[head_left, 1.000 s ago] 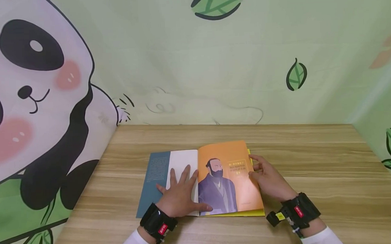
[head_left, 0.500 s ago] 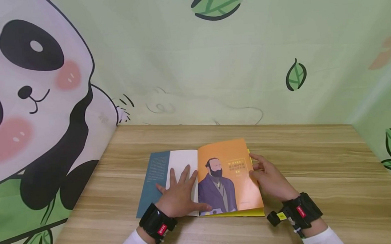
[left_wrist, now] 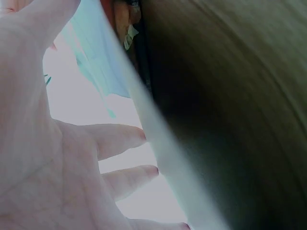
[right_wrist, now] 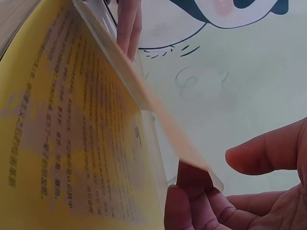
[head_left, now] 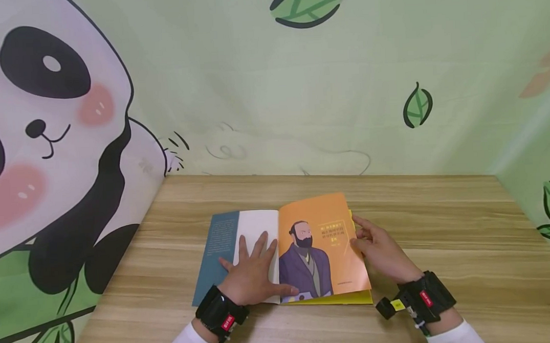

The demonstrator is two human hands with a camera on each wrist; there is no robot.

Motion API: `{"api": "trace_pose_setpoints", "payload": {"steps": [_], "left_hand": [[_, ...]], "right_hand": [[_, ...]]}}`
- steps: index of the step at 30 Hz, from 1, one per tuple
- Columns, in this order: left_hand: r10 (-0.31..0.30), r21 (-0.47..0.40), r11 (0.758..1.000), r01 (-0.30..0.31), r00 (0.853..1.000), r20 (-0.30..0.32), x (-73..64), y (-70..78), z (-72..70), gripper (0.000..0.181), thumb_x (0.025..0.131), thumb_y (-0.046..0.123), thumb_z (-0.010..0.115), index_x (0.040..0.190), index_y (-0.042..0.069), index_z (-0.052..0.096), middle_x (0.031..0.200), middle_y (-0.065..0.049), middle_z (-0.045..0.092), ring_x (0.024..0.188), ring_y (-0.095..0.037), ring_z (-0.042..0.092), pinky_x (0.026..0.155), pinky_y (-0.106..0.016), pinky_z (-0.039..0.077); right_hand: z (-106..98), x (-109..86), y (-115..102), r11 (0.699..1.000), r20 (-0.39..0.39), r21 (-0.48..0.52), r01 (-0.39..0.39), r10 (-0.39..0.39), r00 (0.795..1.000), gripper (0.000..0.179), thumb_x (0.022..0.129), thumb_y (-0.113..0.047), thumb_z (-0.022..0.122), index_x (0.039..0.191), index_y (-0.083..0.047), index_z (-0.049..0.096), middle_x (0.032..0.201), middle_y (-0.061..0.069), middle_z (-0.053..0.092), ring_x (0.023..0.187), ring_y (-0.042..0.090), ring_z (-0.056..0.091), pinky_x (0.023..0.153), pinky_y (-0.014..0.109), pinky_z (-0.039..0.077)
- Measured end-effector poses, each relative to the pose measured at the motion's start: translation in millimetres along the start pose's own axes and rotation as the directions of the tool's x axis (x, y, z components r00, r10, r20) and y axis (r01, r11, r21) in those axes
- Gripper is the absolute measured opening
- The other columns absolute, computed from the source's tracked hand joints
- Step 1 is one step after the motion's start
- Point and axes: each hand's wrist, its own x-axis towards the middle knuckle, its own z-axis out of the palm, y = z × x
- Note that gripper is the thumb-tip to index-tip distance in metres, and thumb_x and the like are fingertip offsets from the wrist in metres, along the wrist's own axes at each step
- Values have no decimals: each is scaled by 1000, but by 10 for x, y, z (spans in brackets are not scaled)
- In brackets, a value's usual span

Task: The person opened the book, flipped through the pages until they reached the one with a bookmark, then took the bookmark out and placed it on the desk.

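Item: one book [head_left: 285, 263], lying spread on the table [head_left: 444, 246], between the left and right edges and short of the far edge; the near edge is out of view. A blue flap [head_left: 216, 251] lies on the side toward the table's left edge, with a white page [head_left: 257, 221] beside it. The orange page [head_left: 341, 260], bearing a bearded figure, lies toward the right edge, its free side standing clear of a yellow sheet [head_left: 340, 298] beneath.

Left hand [head_left: 252, 277]: fingers straight and spread across the white page, thumb reaching over the fold onto the orange page; nothing grasped. Right hand [head_left: 384, 253]: grasping the outer edge of the orange page, fingers curled behind, thumb to the front; how hard the thumb presses cannot be told.

Handling assessment: the book is judged light, its single leaf thin, flexible and liable to bow. The paper is probably smooth, so a loose fingertip may slip; a sharp pull could crease it or tear it at the fold. Recommended hold: outer edge, about mid-height, between fingers and thumb, with a flat palm steadying the fold.
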Motion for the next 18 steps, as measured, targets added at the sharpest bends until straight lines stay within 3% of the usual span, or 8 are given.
{"api": "trace_pose_setpoints", "payload": {"steps": [18], "left_hand": [[3, 10, 1000, -3, 1000, 7, -38, 44, -53, 125, 63, 88, 74, 162, 21, 38, 174, -8, 22, 154, -61, 8, 89, -99, 10]], "right_hand": [[3, -3, -44, 1000, 18, 29, 10, -10, 1000, 67, 106, -12, 51, 164, 1, 19, 127, 22, 62, 102, 21, 66, 79, 23, 55]]}}
